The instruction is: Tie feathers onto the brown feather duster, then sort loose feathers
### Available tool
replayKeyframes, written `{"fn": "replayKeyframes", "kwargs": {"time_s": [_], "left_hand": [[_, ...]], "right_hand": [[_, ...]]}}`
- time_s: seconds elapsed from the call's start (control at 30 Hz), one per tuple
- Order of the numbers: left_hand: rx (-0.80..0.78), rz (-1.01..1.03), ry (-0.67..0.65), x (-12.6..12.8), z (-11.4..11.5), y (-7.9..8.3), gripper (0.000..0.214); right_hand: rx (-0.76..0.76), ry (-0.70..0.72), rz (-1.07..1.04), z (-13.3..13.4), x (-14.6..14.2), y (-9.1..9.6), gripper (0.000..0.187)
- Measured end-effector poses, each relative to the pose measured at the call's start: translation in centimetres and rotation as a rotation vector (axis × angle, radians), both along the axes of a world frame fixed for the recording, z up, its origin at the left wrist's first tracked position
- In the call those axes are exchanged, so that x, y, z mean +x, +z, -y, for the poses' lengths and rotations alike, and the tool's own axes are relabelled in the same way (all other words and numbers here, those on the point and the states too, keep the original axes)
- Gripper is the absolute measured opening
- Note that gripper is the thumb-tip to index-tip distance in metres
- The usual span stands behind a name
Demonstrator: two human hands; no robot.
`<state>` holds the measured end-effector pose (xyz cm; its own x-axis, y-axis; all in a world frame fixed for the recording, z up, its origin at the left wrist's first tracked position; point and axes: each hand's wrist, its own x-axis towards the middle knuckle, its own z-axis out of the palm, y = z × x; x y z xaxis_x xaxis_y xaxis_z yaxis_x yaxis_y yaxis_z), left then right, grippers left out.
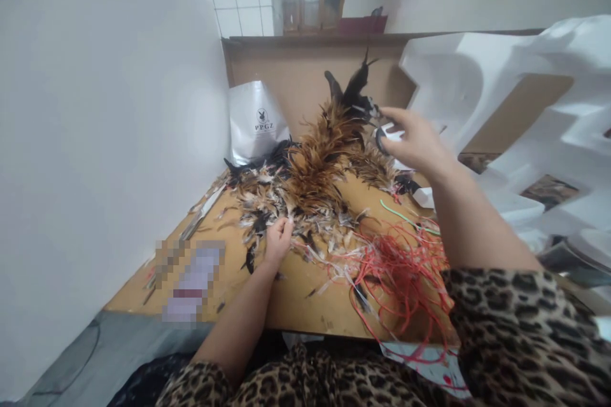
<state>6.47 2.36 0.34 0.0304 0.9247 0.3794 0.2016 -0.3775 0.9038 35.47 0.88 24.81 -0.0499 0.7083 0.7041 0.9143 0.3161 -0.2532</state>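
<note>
A thick strip of brown feather trim (317, 152) slants across the middle of the table, with black feathers (356, 86) at its raised upper end. Beside that end is my right hand (413, 140), thumb and fingers closed around the trim's tip. A dark ring-shaped piece (380, 140) shows at my right thumb; its kind is unclear. Lower down, my left hand (279, 240) is closed in a pinch at the trim's lower end, touching pale feathers (267, 194). What exactly lies between the left fingertips is partly hidden.
Tangled red cord (401, 273) lies at the front right, near a green cord (405, 216). A silver bag (258, 121) stands at the back left. Thin sticks (203, 210) lie along the table's left edge. White wrapped shapes (506, 133) crowd the right.
</note>
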Motion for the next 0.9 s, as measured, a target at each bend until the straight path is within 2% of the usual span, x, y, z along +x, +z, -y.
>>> {"fn": "replayKeyframes", "kwargs": {"time_s": [0.1,0.2,0.27,0.33,0.43,0.67,0.83,0.9], "left_hand": [[0.007,0.009,0.023,-0.1,0.1,0.1,0.037],[0.013,0.015,0.034,-0.1,0.0,0.3,0.037],[0.006,0.034,0.038,0.0,0.0,0.3,0.037],[-0.003,0.059,0.042,0.1,0.0,0.4,0.037],[-0.01,0.087,0.047,0.4,0.0,0.5,0.036],[-0.024,0.074,0.055,0.1,0.3,0.8,0.033],[-0.012,0.066,0.053,0.1,0.3,0.8,0.033],[-0.01,0.063,0.057,0.2,0.2,0.8,0.033]], "right_hand": [[0.03,0.054,0.046,2.3,-1.1,-5.8,0.06],[0.028,-0.022,0.166,3.8,-2.4,-11.2,0.06],[0.004,-0.055,0.258,4.2,-3.2,-13.7,0.056],[-0.012,-0.078,0.306,4.3,-3.9,-15.0,0.053],[-0.033,-0.1,0.331,4.1,-5.2,-15.0,0.051],[-0.136,-0.073,0.351,3.6,-9.2,-12.6,0.046],[-0.122,-0.111,0.363,3.8,-10.3,-12.3,0.049],[-0.158,-0.103,0.371,3.7,-10.4,-12.4,0.046]]}}
